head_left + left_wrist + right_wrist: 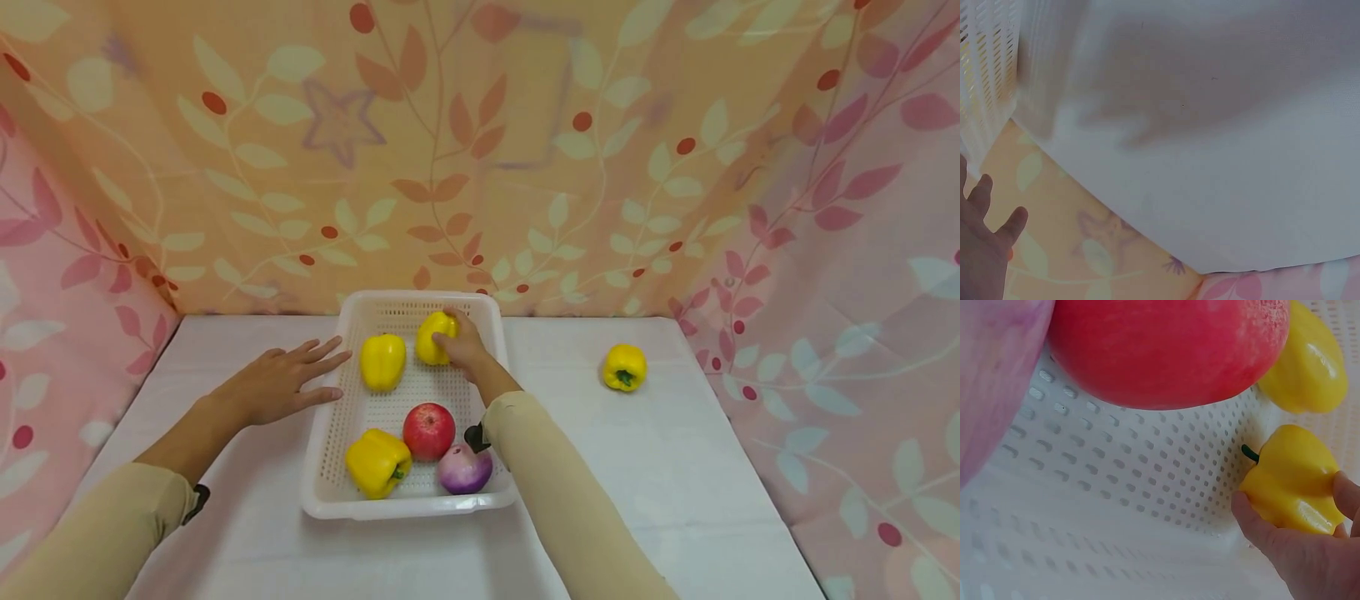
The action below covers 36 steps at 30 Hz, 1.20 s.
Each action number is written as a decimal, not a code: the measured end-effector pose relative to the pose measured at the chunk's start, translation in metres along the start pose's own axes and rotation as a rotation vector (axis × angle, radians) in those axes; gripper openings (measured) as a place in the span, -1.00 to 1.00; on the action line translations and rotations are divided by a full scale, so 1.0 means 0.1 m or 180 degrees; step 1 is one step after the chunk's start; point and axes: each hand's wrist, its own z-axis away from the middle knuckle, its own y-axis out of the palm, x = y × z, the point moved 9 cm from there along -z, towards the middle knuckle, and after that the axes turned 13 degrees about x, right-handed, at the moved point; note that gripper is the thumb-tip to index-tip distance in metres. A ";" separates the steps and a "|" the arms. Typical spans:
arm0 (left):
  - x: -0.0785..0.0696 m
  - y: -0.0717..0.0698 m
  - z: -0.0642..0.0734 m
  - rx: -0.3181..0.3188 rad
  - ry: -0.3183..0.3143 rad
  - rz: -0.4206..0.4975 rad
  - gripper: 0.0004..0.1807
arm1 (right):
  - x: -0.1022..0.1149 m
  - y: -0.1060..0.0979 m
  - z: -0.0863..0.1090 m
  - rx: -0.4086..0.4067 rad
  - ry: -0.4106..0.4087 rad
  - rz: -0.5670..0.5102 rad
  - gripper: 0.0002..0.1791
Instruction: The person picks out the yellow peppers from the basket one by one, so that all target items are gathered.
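In the head view my right hand reaches into a white plastic basket and grips a yellow bell pepper near the far right corner. The right wrist view shows thumb and fingers around that pepper, its green stem toward the basket's middle. My left hand has its fingers spread, fingertips over the basket's left rim. Also inside the basket are a second yellow bell pepper at the far left, a third at the near left, a red pomegranate, and a purple onion partly behind the right wrist.
Another yellow bell pepper lies on the white-covered table, right of the basket. Leaf-patterned cloth hangs behind the table and along both sides. The basket's perforated side wall rises at the left of the left wrist view.
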 end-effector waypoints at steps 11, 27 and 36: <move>-0.02 -0.04 -0.01 -0.0016 0.0020 -0.0069 -0.16 | -0.01 -0.05 0.02 0.0094 0.0039 -0.0071 -0.40; -0.03 -0.07 0.02 -0.0001 0.0006 -0.0141 -0.17 | 0.38 -0.02 0.10 0.0790 -0.0202 0.0040 -0.41; -0.04 -0.03 0.01 0.0021 0.0041 -0.0143 -0.15 | 0.58 -0.10 0.28 0.0957 -0.0284 0.0273 -0.39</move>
